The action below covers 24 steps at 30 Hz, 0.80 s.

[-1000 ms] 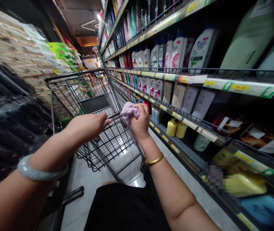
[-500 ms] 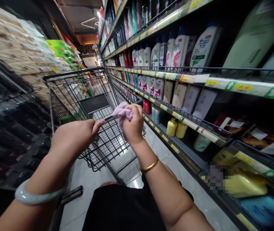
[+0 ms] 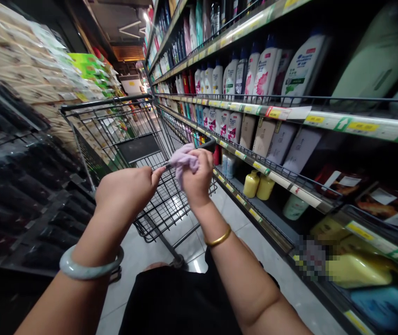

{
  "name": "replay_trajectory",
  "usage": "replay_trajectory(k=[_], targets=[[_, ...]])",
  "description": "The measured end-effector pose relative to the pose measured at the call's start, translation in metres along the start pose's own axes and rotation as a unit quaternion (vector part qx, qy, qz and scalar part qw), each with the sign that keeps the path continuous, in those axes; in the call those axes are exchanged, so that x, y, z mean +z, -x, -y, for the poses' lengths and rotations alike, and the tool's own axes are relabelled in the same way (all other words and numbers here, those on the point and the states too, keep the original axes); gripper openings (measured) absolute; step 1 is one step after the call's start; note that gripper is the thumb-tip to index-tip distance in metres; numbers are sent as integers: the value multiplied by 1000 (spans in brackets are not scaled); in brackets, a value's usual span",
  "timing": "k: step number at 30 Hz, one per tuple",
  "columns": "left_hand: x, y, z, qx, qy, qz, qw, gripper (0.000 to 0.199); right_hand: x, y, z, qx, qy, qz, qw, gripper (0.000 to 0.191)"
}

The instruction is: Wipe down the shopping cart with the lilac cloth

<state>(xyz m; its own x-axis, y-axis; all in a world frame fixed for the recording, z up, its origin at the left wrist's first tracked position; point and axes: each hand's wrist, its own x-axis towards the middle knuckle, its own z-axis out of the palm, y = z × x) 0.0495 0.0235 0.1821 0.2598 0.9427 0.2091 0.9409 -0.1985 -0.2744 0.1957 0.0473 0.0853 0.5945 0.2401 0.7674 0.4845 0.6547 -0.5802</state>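
A dark wire shopping cart (image 3: 139, 151) stands in front of me. My left hand (image 3: 127, 190) is closed over its push handle, thumb stretched along the bar toward the right; the curled fingers are mostly hidden beneath the hand. Bunched in my right hand (image 3: 200, 179) is a light purple cloth (image 3: 184, 160), which lies against the handle (image 3: 207, 145) near its right end. The two hands are close together but apart. Through the wire, the cart's basket shows the floor below.
On the right, long shelves (image 3: 254, 109) hold rows of shampoo bottles (image 3: 266, 70) and yellow bottles (image 3: 251, 184) lower down. Stacked beige packs (image 3: 20, 60) and dark wrapped goods (image 3: 20, 190) line the left side. Pale tiled floor (image 3: 251, 253) runs between them.
My left hand has slid right along the handle, nearer to my right hand. The right hand with the cloth has shifted slightly to the right in view.
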Motion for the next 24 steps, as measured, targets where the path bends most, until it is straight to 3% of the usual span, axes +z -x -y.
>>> replay_trajectory(k=[2, 4, 8, 11, 13, 17, 19, 22, 24], targets=[[0, 0, -3, 17, 0, -3, 1000, 71, 5, 7, 8, -39, -31, 68, 996, 20], [-1, 0, -6, 17, 6, 1, 1000, 70, 3, 8, 4, -38, -44, 79, 995, 19], [-3, -4, -11, -15, 18, 1, 1000, 87, -15, -5, -37, 118, -1, -82, 990, 20], [-4, -5, -14, -20, 21, 5, 1000, 87, -22, -11, -53, 231, -7, -123, 965, 18], [-5, -5, -16, -23, 20, 8, 1000, 87, -20, -11, -49, 217, -28, -98, 971, 16], [-6, -5, -17, -17, 20, 0, 1000, 89, -18, -14, -46, 102, -40, -72, 991, 12], [-5, -5, -17, -13, 20, -5, 1000, 89, -23, -15, -61, 169, -35, -112, 979, 16], [-5, -4, -17, -15, 21, -6, 1000, 87, -30, -15, -84, 316, -40, -175, 932, 21], [-5, -4, -17, -16, 22, -7, 1000, 87, -29, -15, -87, 316, -51, -173, 932, 21]])
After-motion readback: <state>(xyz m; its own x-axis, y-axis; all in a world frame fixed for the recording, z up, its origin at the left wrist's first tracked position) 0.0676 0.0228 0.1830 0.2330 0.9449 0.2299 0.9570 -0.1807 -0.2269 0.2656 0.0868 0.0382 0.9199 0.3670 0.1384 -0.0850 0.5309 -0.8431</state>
